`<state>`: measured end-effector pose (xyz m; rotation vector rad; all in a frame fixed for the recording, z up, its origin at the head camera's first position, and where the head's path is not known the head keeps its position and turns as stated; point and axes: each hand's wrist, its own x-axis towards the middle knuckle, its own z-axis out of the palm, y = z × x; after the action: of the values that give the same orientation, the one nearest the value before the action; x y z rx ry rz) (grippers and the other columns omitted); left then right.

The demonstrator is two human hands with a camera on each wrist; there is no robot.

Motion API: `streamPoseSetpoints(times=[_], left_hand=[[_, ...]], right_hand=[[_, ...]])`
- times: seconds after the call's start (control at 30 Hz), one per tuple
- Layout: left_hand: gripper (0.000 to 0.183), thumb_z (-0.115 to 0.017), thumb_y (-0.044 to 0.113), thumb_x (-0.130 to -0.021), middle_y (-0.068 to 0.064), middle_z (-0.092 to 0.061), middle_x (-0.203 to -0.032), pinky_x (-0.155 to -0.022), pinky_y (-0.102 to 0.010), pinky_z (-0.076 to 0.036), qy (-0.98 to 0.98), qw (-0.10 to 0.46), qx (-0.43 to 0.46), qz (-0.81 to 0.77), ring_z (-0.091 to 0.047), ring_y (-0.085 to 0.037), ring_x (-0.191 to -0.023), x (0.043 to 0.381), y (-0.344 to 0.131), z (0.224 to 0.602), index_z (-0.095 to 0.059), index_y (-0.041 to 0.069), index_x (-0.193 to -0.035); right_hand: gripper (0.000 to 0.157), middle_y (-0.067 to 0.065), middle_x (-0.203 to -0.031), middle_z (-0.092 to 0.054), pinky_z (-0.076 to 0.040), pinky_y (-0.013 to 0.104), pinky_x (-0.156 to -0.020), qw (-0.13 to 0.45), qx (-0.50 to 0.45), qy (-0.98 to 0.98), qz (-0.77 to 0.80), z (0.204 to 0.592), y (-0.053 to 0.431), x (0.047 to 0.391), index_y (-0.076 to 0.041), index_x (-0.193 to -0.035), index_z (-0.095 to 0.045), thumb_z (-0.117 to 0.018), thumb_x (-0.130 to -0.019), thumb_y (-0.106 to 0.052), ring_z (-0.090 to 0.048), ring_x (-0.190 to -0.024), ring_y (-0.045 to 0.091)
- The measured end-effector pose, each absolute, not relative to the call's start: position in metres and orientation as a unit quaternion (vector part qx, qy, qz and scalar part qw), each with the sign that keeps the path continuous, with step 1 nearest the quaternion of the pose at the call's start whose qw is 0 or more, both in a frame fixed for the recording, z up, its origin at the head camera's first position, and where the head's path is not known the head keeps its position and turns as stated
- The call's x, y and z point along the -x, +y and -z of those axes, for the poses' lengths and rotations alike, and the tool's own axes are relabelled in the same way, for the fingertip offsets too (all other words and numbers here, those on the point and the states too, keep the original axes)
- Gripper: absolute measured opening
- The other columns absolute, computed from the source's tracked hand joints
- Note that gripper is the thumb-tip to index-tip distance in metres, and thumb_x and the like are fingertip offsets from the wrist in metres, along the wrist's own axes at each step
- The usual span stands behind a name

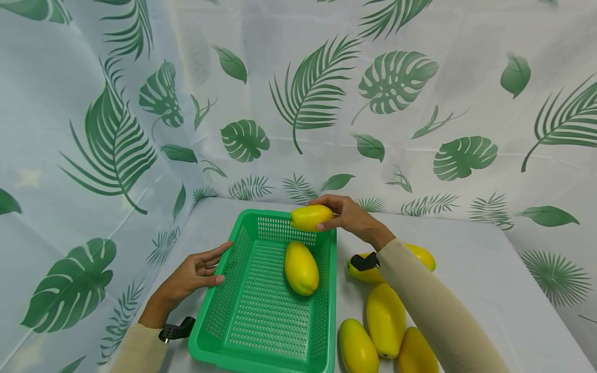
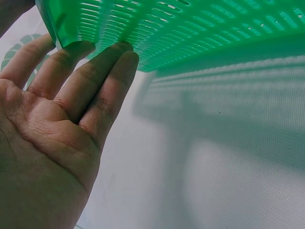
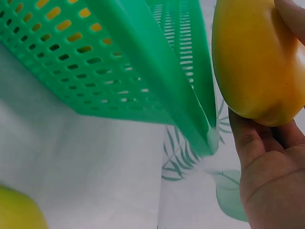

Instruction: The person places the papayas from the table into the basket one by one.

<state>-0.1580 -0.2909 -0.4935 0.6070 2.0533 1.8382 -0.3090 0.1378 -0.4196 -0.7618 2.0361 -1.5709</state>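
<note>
My right hand grips a yellow papaya over the far right corner of a green plastic basket. In the right wrist view the held papaya lies between thumb and fingers, beside the basket's rim. Another papaya rests on the basket floor, near its right wall. My left hand touches the basket's left side. The left wrist view shows its fingers nearly straight against the slotted outer wall.
Right of the basket, several more papayas lie on the white table, among them one papaya and a greener-tipped papaya. My right forearm passes over part of this group. A leaf-patterned sheet hangs behind and at the left.
</note>
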Motion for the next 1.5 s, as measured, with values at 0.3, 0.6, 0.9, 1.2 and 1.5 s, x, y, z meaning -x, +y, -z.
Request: streamPoseSetpoints(times=[0.3, 0.6, 0.9, 1.2, 1.5], left_hand=[[0.074, -0.062, 0.003, -0.096, -0.001, -0.023, -0.166, -0.116, -0.066, -0.022, 0.725, 0.153, -0.208, -0.638, -0.022, -0.026, -0.152, 0.157, -0.290, 0.492, -0.027, 0.020, -0.159], [0.075, -0.062, 0.002, -0.096, -0.001, -0.022, -0.166, -0.117, -0.065, -0.023, 0.725, 0.153, -0.210, -0.637, -0.024, -0.020, -0.151, 0.158, -0.290, 0.493, -0.027, 0.020, -0.160], [0.075, -0.062, 0.002, -0.096, -0.003, -0.021, -0.167, -0.116, -0.057, -0.031, 0.722, 0.154, -0.213, -0.640, -0.031, -0.022, -0.149, 0.157, -0.290, 0.491, -0.025, 0.018, -0.160], [0.075, -0.062, 0.002, -0.096, -0.003, -0.021, -0.167, -0.117, -0.051, -0.035, 0.715, 0.162, -0.209, -0.648, -0.034, -0.026, -0.148, 0.159, -0.290, 0.494, -0.026, 0.020, -0.160], [0.074, -0.062, 0.002, -0.096, -0.003, -0.022, -0.166, -0.116, -0.062, -0.028, 0.722, 0.155, -0.209, -0.641, -0.028, -0.023, -0.150, 0.159, -0.290, 0.496, -0.028, 0.021, -0.159]], right_hand=[[0.060, 0.004, -0.138, -0.057, -0.049, 0.037, -0.102, 0.235, 0.284, 0.739, 0.564, 0.417, 0.119, 0.309, -0.021, -0.138, -0.059, -0.082, -0.083, -0.015, -0.056, -0.116, 0.030], [0.060, 0.002, -0.137, -0.058, -0.049, 0.039, -0.103, 0.230, 0.301, 0.742, 0.553, 0.416, 0.101, 0.307, -0.018, -0.139, -0.059, -0.082, -0.083, -0.016, -0.057, -0.117, 0.030], [0.057, -0.001, -0.135, -0.061, -0.050, 0.039, -0.102, 0.229, 0.298, 0.744, 0.552, 0.417, 0.084, 0.306, -0.024, -0.133, -0.063, -0.084, -0.081, -0.018, -0.058, -0.115, 0.028], [0.057, -0.002, -0.134, -0.063, -0.050, 0.037, -0.102, 0.227, 0.303, 0.745, 0.550, 0.421, 0.068, 0.304, -0.023, -0.133, -0.063, -0.084, -0.081, -0.018, -0.059, -0.113, 0.026], [0.056, -0.002, -0.132, -0.064, -0.051, 0.036, -0.100, 0.230, 0.315, 0.741, 0.547, 0.427, 0.054, 0.304, -0.023, -0.132, -0.064, -0.085, -0.080, -0.019, -0.060, -0.112, 0.025]])
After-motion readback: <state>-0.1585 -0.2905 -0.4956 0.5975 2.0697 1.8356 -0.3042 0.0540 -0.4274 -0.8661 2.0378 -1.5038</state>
